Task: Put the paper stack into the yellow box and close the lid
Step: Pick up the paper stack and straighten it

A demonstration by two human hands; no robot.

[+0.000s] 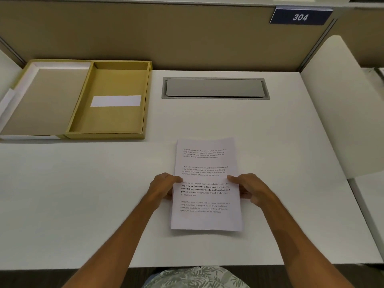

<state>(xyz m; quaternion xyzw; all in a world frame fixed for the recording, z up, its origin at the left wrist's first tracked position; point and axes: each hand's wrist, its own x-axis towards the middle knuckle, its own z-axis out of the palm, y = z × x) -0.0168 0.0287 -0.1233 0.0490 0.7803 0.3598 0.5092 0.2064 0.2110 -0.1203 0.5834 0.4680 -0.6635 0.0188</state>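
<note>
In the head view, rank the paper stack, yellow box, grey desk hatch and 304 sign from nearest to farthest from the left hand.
From the left hand:
1. Paper stack, gripped at its left edge.
2. Yellow box, open, back left.
3. Grey desk hatch, back centre.
4. 304 sign, on the partition, far right.

White printed paper stack (205, 183): thin matt sheets, smooth, black text. Open yellow cardboard box (108, 104): matt, faint woven grain; lid (41, 100) interior beige, matt, with white paper edging. White desk top (83, 194): smooth, low sheen. Grey cable hatch (215, 87): smooth, satin; metal or plastic unclear. Tan partition panel (145, 34): matt.
</note>
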